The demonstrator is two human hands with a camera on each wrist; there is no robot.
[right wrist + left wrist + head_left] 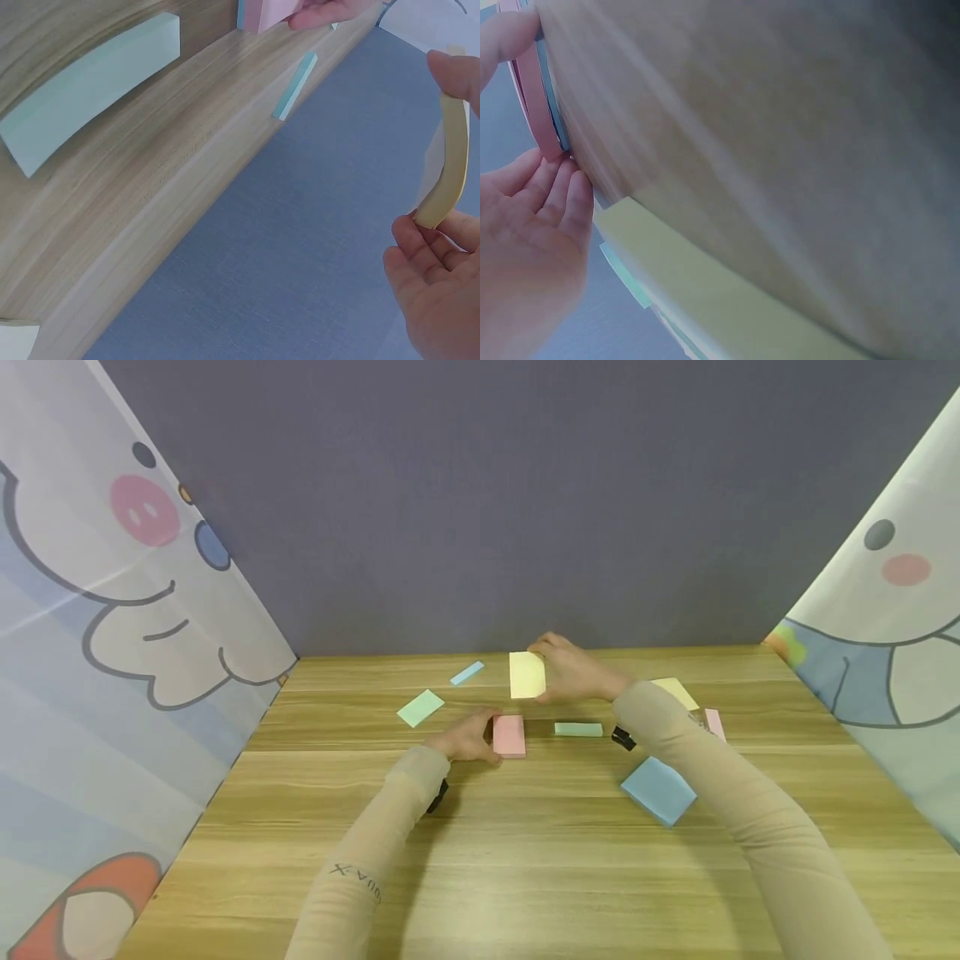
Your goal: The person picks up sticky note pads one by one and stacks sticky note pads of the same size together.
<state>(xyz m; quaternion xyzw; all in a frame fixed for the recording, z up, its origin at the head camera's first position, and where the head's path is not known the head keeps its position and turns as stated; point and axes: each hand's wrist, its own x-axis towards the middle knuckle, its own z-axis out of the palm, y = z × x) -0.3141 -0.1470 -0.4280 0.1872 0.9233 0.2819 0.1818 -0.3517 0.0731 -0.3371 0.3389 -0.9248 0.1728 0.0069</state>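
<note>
Head view: the left hand (pixel 468 739) grips a pink pad (pixel 509 735), the right hand (pixel 572 672) a yellow pad (pixel 527 675) (stacking, seemingly). The next move calls for aligned edges.

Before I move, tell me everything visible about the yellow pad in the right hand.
The yellow pad is a squarish block that looks like stacked paper notes. The right hand pinches it by opposite ends; in the right wrist view its edge looks bowed, beside a paler face. It appears lifted off the wooden table, near the back edge.
</note>
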